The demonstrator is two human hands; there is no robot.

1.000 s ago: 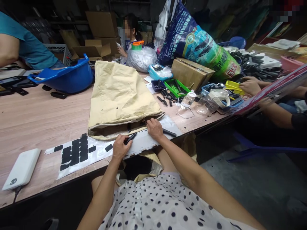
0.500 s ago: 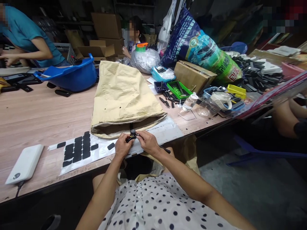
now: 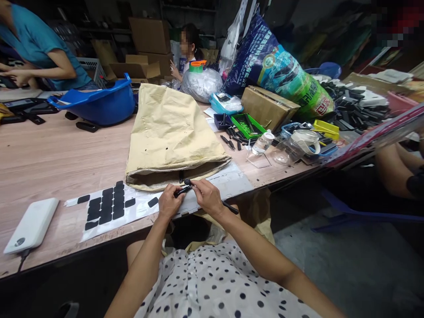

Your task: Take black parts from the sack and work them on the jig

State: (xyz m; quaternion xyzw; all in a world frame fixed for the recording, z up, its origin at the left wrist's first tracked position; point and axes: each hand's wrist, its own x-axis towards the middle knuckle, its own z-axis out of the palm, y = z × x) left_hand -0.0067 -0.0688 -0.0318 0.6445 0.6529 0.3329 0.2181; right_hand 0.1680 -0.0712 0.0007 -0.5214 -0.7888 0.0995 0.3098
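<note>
My left hand [image 3: 170,201] is closed on a slim black part [image 3: 183,191] just in front of the bag's mouth. Close beside it, the fingers of my right hand [image 3: 208,197] pinch a small black piece with a round end [image 3: 187,181]. A black rod-like handle [image 3: 231,207] sticks out past my right wrist; whether that hand grips it is hidden. Beyond both hands lies a tan paper sack [image 3: 172,128], its dark opening facing me. Left of my hands, a white sheet [image 3: 132,211] carries rows of black rounded stickers [image 3: 107,204].
A white power bank [image 3: 32,225] with a cable lies at left. Behind it stands a blue basin [image 3: 96,106]. Toward the right are a green tray [image 3: 247,126], a small bottle [image 3: 263,143], a clear jug [image 3: 288,150] and a carton [image 3: 268,107]. Other people sit around the table.
The small round-ended piece in my right fingers has shifted slightly right and tilted away from the part in my left hand. The yellow band seen there earlier no longer shows.
</note>
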